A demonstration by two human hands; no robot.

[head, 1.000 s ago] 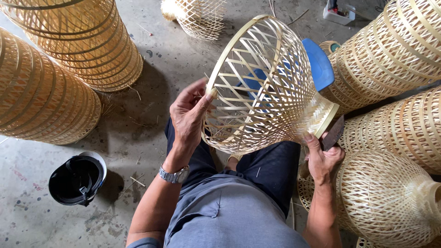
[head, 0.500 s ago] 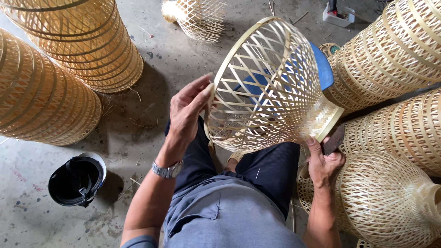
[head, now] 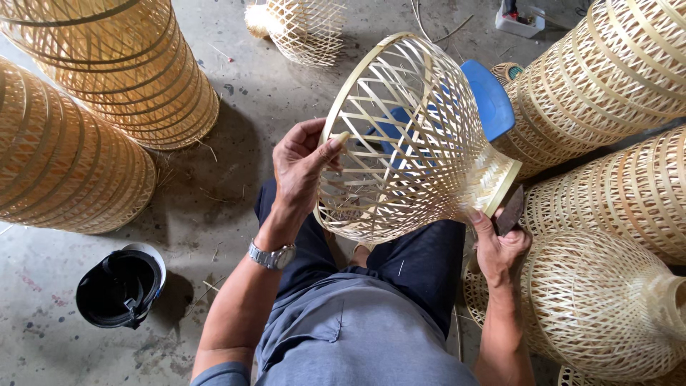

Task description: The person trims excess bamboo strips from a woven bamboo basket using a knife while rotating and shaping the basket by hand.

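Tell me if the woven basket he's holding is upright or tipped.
Tipped on its side: the bamboo basket has its wide open rim toward the left hand, narrow neck toward the right hand.

A woven basket (head: 414, 143) lay over the person's lap between the left hand (head: 304, 161) and right hand (head: 500, 246), stacked baskets (head: 86, 121) stood left, a helmet (head: 120, 287) on the floor.

Concrete floor (head: 236, 107). Two large woven bamboo cylinders (head: 107, 71) at left. Black helmet (head: 120, 287) lower left. Blue plastic stool (head: 489, 96) centre right. Stacked bamboo lampshades (head: 607, 78) right; a small woven shade (head: 304, 25) at the top.
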